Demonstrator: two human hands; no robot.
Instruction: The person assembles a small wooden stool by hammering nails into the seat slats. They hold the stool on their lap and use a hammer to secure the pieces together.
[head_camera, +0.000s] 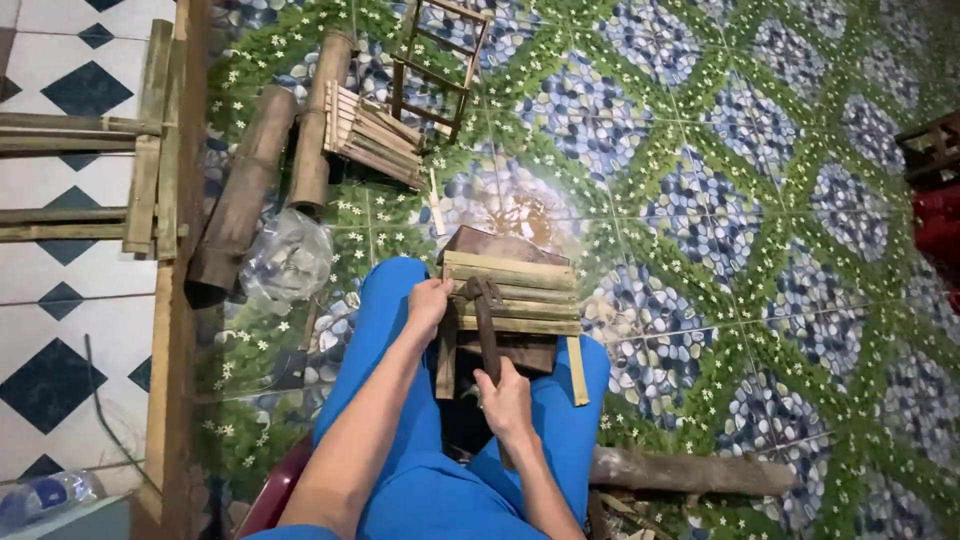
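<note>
At the far left a plastic bottle (45, 493) lies on the tiled floor, too blurred to tell its fill, and a bamboo frame (150, 150) lies flat above it. Next come two thick bamboo poles (245, 190), a crumpled clear plastic bag (288, 258) whose contents cannot be made out, a bundle of bamboo slats (372, 135) and a small ladder-like frame (438, 62). The left hand (430, 303) pinches the left edge of a bamboo slat panel (515, 295) resting on a wooden block between the knees. The right hand (505, 400) is closed round the handle of a hammer (484, 315), its head on the slats. Judging by this, several slats are joined; loose ones in the bundle are unused
</note>
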